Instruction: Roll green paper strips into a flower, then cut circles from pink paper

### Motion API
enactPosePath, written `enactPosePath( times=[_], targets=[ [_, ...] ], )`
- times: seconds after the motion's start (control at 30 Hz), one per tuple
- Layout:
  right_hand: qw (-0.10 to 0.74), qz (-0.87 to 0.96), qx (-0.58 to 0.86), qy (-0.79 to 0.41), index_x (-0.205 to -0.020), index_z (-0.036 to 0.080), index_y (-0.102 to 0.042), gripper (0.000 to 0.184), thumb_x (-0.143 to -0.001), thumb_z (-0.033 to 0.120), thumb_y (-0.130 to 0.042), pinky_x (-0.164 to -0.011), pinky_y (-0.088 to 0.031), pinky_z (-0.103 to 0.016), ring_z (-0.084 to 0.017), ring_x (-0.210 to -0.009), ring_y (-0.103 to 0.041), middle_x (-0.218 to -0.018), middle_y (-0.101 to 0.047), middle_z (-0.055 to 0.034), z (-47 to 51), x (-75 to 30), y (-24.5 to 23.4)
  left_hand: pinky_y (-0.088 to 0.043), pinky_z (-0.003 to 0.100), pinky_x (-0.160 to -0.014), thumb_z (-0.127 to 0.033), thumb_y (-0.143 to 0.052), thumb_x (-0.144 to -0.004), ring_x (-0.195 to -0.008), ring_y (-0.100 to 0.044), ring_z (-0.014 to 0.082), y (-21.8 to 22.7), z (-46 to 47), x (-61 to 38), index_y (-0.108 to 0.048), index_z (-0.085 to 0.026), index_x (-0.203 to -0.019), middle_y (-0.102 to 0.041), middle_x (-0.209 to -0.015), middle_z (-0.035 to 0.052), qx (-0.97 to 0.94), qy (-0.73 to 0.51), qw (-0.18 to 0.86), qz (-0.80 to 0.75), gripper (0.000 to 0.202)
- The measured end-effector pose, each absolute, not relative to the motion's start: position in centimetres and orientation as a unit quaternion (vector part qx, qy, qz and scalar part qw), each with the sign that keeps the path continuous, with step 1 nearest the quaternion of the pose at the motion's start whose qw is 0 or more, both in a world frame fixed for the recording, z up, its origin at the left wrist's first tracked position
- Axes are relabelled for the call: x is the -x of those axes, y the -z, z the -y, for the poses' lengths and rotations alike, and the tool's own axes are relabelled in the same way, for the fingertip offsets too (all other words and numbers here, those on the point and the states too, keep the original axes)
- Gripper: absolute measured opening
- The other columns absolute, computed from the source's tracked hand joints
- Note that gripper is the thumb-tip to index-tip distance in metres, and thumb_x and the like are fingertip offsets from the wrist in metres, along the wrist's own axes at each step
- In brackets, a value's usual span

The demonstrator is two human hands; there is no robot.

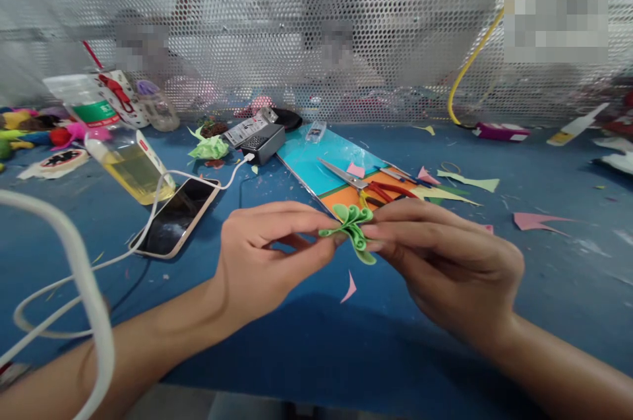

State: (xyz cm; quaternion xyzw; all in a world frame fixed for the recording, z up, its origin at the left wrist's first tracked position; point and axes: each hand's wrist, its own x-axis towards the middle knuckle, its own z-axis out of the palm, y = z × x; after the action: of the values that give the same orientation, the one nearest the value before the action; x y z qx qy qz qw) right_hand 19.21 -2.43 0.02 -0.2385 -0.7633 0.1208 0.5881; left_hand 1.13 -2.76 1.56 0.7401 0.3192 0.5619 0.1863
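Observation:
A small green folded piece (353, 230), with ruffled lobes like a leaf or flower of paper or felt, is held up over the near middle of the table. My left hand (277, 255) pinches its left tip between thumb and fingers. From the other side, my right hand (450, 262) grips its right part with thumb and fingertips. Just behind the hands lie scissors (378, 190) with red and yellow handles, on orange and light blue sheets (321, 156). Below the green piece a pink paper scrap (350, 288) rests on the blue tabletop (297, 354).
At left are a phone (177, 219), a white cable (93, 275) arching near my left forearm, a bottle of yellowish liquid (128, 166) and a black box (264, 145). Paper scraps (537, 221) lie at right. A perforated metal screen (277, 24) closes the back, people behind it.

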Motion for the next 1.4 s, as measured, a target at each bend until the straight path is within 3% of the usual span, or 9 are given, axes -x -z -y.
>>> enactPosePath(
  times=[0.17,0.37,0.7,1.07,1.27,1.4],
  targets=[
    [0.612,0.731,0.258,-0.157,-0.096,0.03,-0.068,0.031,-0.074,0.008,-0.072,-0.068,-0.058,-0.025,-0.013,-0.07,-0.067,-0.082,-0.072,0.0035,2.4,-19.3,-0.1,-0.052,0.007,-0.046,-0.003,-0.072,-0.066,-0.057,-0.065,0.0062,-1.5,2.8,-1.1,-0.073,-0.017,-0.075,-0.073,-0.072,-0.0009,-0.749,-0.558,0.184,-0.306,0.016],
    [0.542,0.806,0.174,-0.164,-0.09,0.023,-0.067,0.023,-0.078,0.004,-0.066,-0.067,-0.057,-0.026,-0.013,-0.071,-0.066,-0.078,-0.071,0.0011,1.6,-20.2,-0.9,-0.051,0.008,-0.046,-0.003,-0.072,-0.065,-0.057,-0.065,0.0064,-1.4,2.8,-0.9,-0.073,-0.017,-0.075,-0.073,-0.072,-0.0005,-0.755,-0.56,0.171,-0.296,0.017],
    [0.504,0.854,0.121,-0.036,-0.087,0.016,-0.064,0.023,-0.074,-0.003,-0.064,-0.07,-0.057,-0.027,-0.014,-0.073,-0.066,-0.079,-0.069,-0.0058,1.8,-20.3,-1.3,-0.054,0.012,-0.049,-0.005,-0.071,-0.066,-0.06,-0.067,0.0094,-1.2,2.6,-1.0,-0.074,-0.019,-0.075,-0.074,-0.073,-0.0007,-0.74,-0.546,0.218,-0.325,0.017],
    [0.553,0.798,0.17,-0.169,-0.093,0.022,-0.064,0.035,-0.071,-0.006,-0.066,-0.07,-0.057,-0.027,-0.014,-0.078,-0.067,-0.087,-0.071,0.0,1.5,-21.1,-0.5,-0.054,0.012,-0.048,-0.007,-0.071,-0.068,-0.062,-0.067,0.0099,-1.2,2.6,-0.8,-0.075,-0.019,-0.077,-0.074,-0.075,0.0009,-0.736,-0.534,0.262,-0.322,0.015],
    [0.555,0.804,0.197,-0.086,-0.087,0.025,-0.062,0.028,-0.071,0.003,-0.071,-0.066,-0.059,-0.03,-0.016,-0.072,-0.069,-0.081,-0.073,0.0,2.0,-20.4,-0.7,-0.055,0.012,-0.049,-0.006,-0.071,-0.067,-0.058,-0.066,0.009,-1.3,2.7,-1.1,-0.074,-0.017,-0.075,-0.073,-0.072,0.0015,-0.741,-0.559,0.208,-0.307,0.014],
    [0.602,0.748,0.277,-0.048,-0.085,0.027,-0.061,0.027,-0.071,0.007,-0.072,-0.062,-0.061,-0.032,-0.018,-0.069,-0.07,-0.082,-0.075,0.0001,3.2,-19.5,0.3,-0.055,0.012,-0.05,-0.004,-0.07,-0.066,-0.057,-0.065,0.0082,-1.2,2.9,-1.7,-0.073,-0.016,-0.073,-0.072,-0.07,0.0015,-0.734,-0.584,0.174,-0.3,0.013]
  ],
)
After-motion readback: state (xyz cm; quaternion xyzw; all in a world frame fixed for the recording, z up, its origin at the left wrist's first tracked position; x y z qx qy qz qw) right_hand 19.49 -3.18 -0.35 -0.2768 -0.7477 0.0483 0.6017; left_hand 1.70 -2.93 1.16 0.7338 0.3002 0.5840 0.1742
